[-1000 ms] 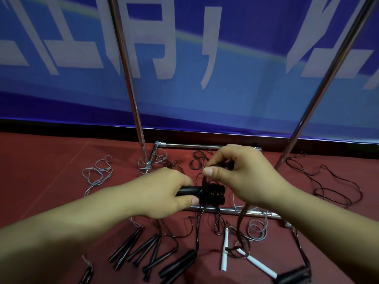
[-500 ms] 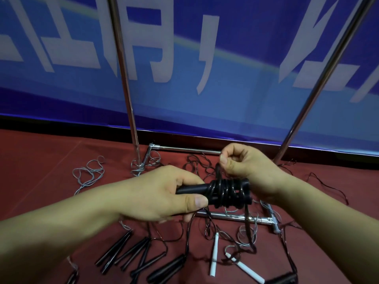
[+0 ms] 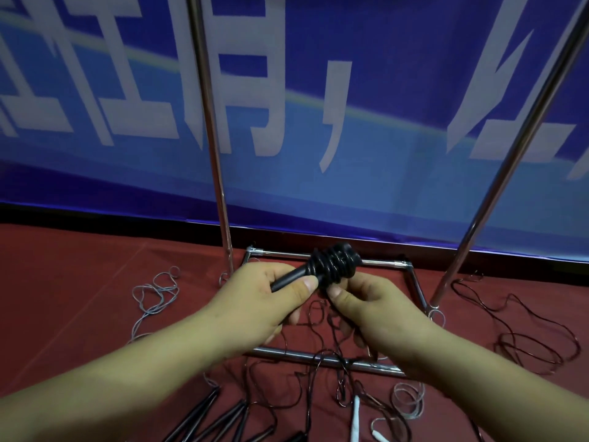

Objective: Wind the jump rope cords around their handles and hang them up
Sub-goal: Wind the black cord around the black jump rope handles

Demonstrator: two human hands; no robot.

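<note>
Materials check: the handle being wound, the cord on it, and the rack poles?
Handle: matte black, dull sheen, likely plastic or foam-rubber; can't tell which.
Cord: glossy black, holds tight round coils, looks like PVC or a similar coating.
Rack poles: bright mirror streaks along a thin tube, so polished or chromed metal, probably steel.

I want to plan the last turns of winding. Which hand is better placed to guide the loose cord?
The right hand: it pinches the cord beside the wound coil. The left hand grips the black handles and steadies them.
</note>
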